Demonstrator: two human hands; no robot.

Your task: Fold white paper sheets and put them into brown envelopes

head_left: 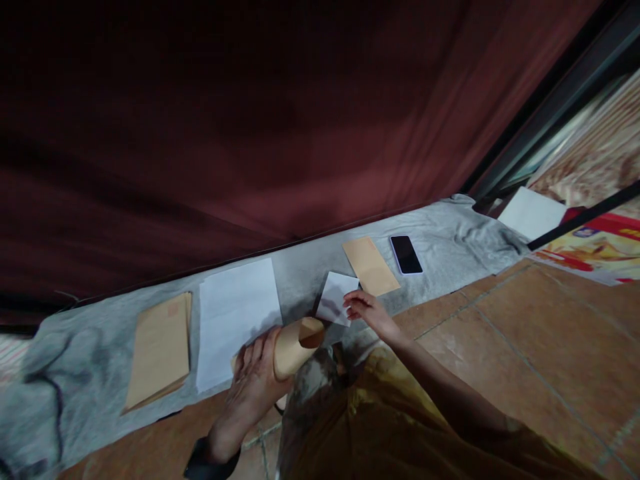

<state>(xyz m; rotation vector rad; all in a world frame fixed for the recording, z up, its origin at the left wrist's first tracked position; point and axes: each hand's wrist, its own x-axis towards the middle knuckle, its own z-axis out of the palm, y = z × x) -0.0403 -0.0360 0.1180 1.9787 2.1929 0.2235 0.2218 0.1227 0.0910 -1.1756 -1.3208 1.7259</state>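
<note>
My left hand [255, 380] is wrapped around a brown paper envelope [296, 345], squeezing it so its mouth bulges open toward the right. My right hand [367, 310] pinches the edge of a folded white paper [336, 297] that lies on the grey cloth [80, 373] just beyond the envelope's mouth. A stack of white sheets [235, 313] lies right behind my left hand.
A pile of brown envelopes [160, 350] lies at the left of the cloth, another brown envelope [371, 265] and a black phone [406, 254] at the right. A dark red curtain [250, 120] hangs behind. Tiled floor [525, 340] and a white sheet [531, 213] are at right.
</note>
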